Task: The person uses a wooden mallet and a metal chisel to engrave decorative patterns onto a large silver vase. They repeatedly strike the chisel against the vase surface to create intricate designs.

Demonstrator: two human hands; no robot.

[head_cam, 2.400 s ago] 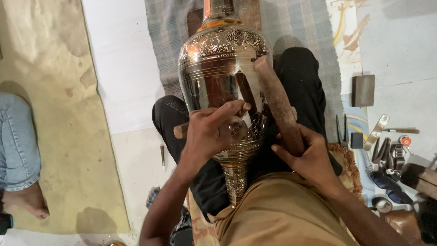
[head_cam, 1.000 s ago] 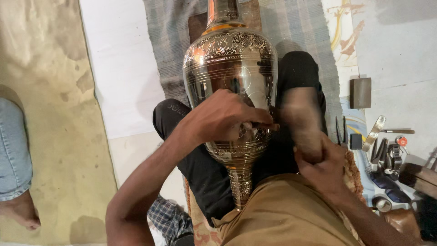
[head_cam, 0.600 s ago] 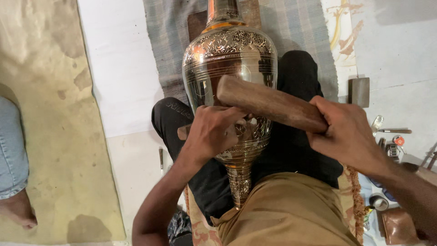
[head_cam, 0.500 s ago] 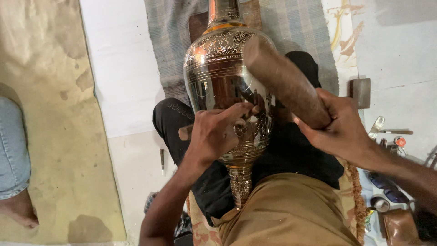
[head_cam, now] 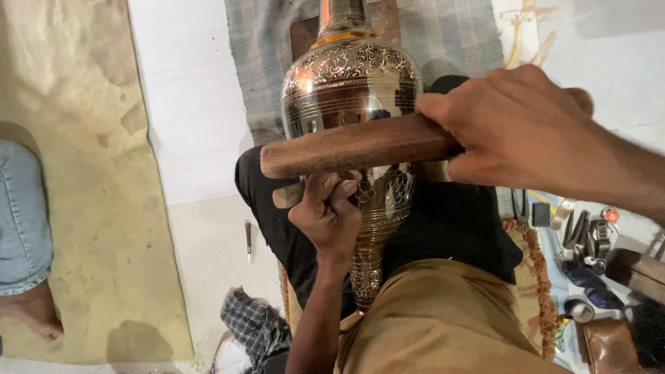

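Observation:
A large engraved metal vase (head_cam: 350, 90) lies across my lap with its neck pointing away from me. My left hand (head_cam: 327, 211) is closed around a small tool with a wooden end (head_cam: 286, 196), pressed against the vase's lower body. Raised above it, my right hand (head_cam: 516, 128) grips a thick wooden stick (head_cam: 357, 147), held level across the vase.
A striped grey mat (head_cam: 450, 34) lies under the vase. Several metal tools (head_cam: 585, 235) are scattered on the floor at right. A small chisel (head_cam: 248, 235) lies on the floor at left, near a checked cloth (head_cam: 253, 329). Another person's jeans leg and bare foot (head_cam: 28, 291) are at far left.
My right hand has swung the wooden stick up from beside the vase and now holds it level and closer to the camera. My left hand stays on the vase.

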